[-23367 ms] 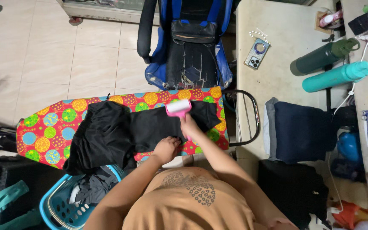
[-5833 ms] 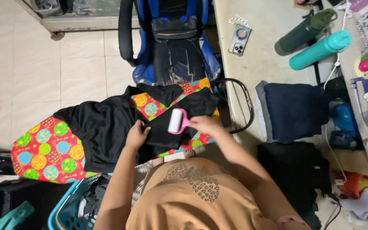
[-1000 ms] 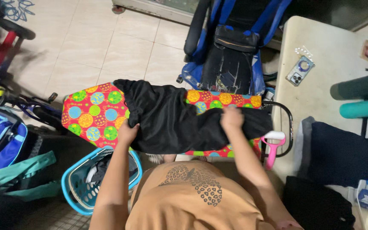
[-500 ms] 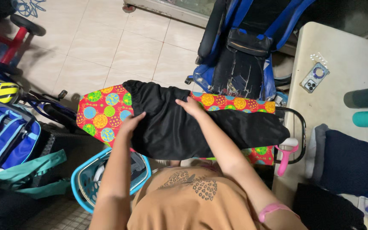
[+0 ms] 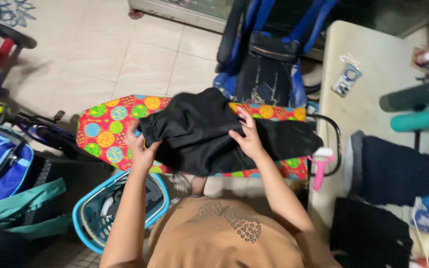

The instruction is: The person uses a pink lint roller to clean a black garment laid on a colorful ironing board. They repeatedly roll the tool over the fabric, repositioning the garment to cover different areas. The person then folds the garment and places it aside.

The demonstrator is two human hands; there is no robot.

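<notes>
A black garment (image 5: 214,131) lies across a small ironing board (image 5: 107,126) with a bright cover of coloured circles. My left hand (image 5: 140,151) grips the garment's left edge, fingers closed on the cloth. My right hand (image 5: 247,139) presses on the middle of the garment, fingers pinching a fold. The left part of the cloth is bunched and lifted over the rest. A pink lint roller (image 5: 320,166) hangs at the board's right end by the metal rest (image 5: 336,144), apart from both hands.
A blue laundry basket (image 5: 93,221) with clothes stands below the board on the left. A blue and black chair (image 5: 269,69) is behind the board. To the right is a table (image 5: 368,99) with bottles (image 5: 418,119) and dark folded cloth (image 5: 393,171). Bags (image 5: 1,168) lie at left.
The lint roller left my right hand and now hangs at the board's end. Both hands have taken the garment and drawn its left part over toward the middle.
</notes>
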